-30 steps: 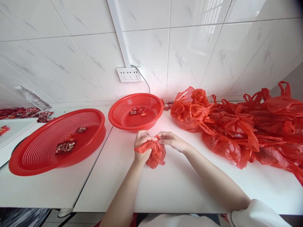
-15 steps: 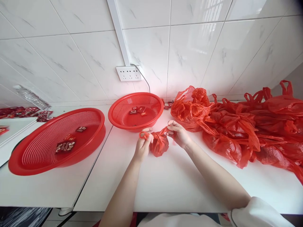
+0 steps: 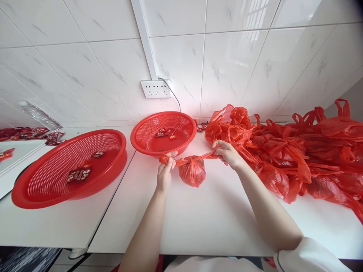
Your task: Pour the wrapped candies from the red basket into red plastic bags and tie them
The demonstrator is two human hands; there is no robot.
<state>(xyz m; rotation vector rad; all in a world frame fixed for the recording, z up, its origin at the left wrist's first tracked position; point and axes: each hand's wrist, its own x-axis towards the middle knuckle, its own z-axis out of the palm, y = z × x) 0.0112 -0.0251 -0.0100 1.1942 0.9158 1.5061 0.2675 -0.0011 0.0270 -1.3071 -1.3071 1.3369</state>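
Observation:
A small, filled red plastic bag (image 3: 193, 173) hangs between my hands, its neck gathered and its two handles stretched out sideways. My left hand (image 3: 166, 172) is closed on the left handle, near the front rim of a round red basket (image 3: 163, 149). The right handle is pinched in my right hand (image 3: 228, 154), beside a heap of red plastic bags (image 3: 278, 151). What fills the small bag is hidden by its red film.
A larger red basket (image 3: 98, 189) on the left holds several wrapped packets (image 3: 79, 175). More packets (image 3: 22, 133) and a clear plastic bottle (image 3: 41, 116) lie at the far left. A power strip (image 3: 155, 89) is on the tiled wall.
My hands have moved apart, the right one further to the right, pulling the bag's handles into a nearly straight line. The bag's body looks rounder below its gathered neck.

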